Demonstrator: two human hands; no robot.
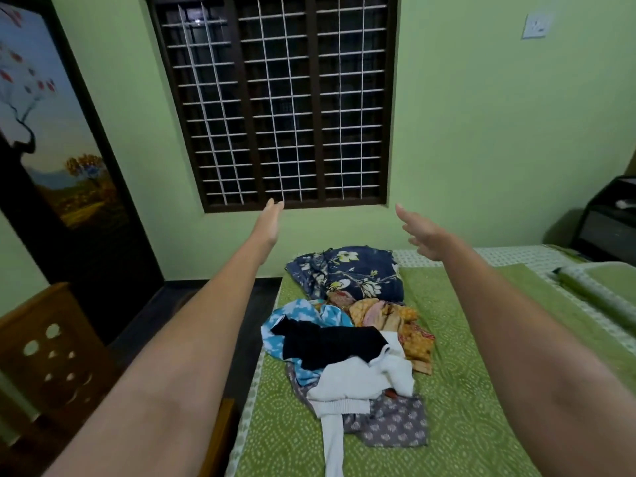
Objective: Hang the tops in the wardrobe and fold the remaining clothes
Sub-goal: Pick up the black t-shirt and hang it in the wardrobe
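2 bare forearms, no sleeves; hands (pixel 270 223) (pixel 425 235) without rings, gloves.

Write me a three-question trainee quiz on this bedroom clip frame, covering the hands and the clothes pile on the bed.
1. True or false: the left hand and right hand are both raised with straight fingers and hold nothing.
2. Which garment lies farthest from the camera on the green patterned bedsheet? A) white knitted garment B) navy floral cloth C) grey printed cloth
3. Fill in: the black garment lies partly on top of the ____ and white tie-dye cloth.

Key: 1 true; 2 B; 3 blue.
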